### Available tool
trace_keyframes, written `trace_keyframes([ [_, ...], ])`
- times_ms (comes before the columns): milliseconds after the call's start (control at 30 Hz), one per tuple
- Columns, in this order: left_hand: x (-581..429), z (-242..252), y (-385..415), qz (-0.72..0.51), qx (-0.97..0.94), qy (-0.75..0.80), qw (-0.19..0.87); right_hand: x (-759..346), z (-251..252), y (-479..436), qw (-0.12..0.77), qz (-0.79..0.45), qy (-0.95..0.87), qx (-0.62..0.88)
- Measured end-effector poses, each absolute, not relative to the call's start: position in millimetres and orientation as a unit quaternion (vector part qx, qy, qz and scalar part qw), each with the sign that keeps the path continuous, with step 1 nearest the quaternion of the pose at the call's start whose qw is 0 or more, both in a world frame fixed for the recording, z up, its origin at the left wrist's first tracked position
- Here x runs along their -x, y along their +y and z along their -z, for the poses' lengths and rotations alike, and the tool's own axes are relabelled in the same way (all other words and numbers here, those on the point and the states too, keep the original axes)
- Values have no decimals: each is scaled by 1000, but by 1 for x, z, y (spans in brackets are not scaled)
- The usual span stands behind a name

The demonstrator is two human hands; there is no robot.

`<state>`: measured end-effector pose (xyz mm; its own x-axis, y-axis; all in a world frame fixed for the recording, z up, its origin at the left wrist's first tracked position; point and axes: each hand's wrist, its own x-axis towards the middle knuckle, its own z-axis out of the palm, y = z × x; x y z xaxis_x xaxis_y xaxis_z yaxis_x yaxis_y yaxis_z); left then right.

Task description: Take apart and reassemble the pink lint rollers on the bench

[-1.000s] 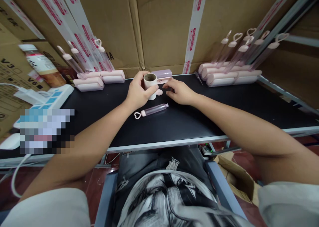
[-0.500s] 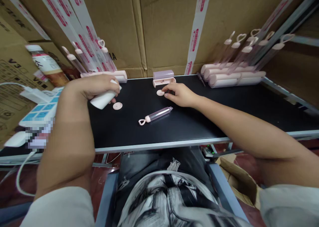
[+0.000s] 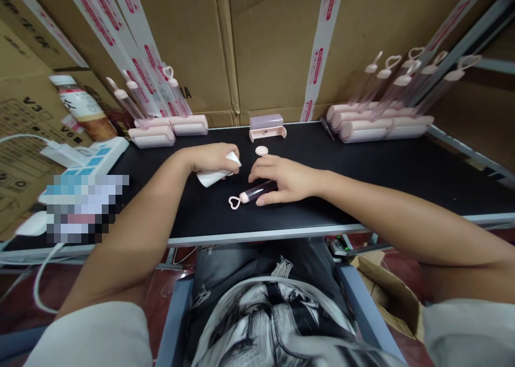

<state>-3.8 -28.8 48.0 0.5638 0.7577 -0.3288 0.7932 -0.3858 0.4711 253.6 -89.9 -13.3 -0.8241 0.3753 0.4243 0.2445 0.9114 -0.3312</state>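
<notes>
My left hand (image 3: 210, 159) is closed round a white roll (image 3: 213, 176), held low over the black table (image 3: 362, 174). Just to its right, my right hand (image 3: 281, 178) closes on a clear tube handle (image 3: 249, 194) with a pink heart-shaped end that lies on the table. A small pink round cap (image 3: 261, 150) sits just beyond my right hand. Behind the cap stands a small pink open case (image 3: 267, 128) at the table's back edge.
Pink roller cases with upright handles are lined up at the back left (image 3: 169, 125) and back right (image 3: 382, 123). Cardboard boxes (image 3: 265, 39) form a wall behind. A power strip (image 3: 86, 160) and a bottle (image 3: 82, 107) lie at the left.
My left hand carried the white roll out to the left and back to the table's middle. My right hand left the pink cap and came down onto the tube handle.
</notes>
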Motion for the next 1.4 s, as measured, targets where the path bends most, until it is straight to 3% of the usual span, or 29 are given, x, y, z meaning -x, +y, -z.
trace_keyframes([
  [167, -19, -39, -37, -24, -857, 409, 311, -251, 22, -83, 318, -215, -881, 276],
  [267, -23, -37, -38, -42, -858, 393, 327, -260, 27, -69, 361, -199, -833, 370],
  [633, -38, -34, -37, -25, -870, 338, 359, -262, 22, -52, 237, -188, -873, 382],
  [1067, -35, -35, -36, -44, -885, 367, 283, -261, 20, -48, 208, -98, -884, 407],
  [1233, -31, -34, -34, -44, -885, 384, 260, -270, 21, -43, 312, -85, -839, 437],
  [1400, -30, -28, -33, -102, -880, 401, 231, -266, 21, -45, 469, -285, -731, 405],
])
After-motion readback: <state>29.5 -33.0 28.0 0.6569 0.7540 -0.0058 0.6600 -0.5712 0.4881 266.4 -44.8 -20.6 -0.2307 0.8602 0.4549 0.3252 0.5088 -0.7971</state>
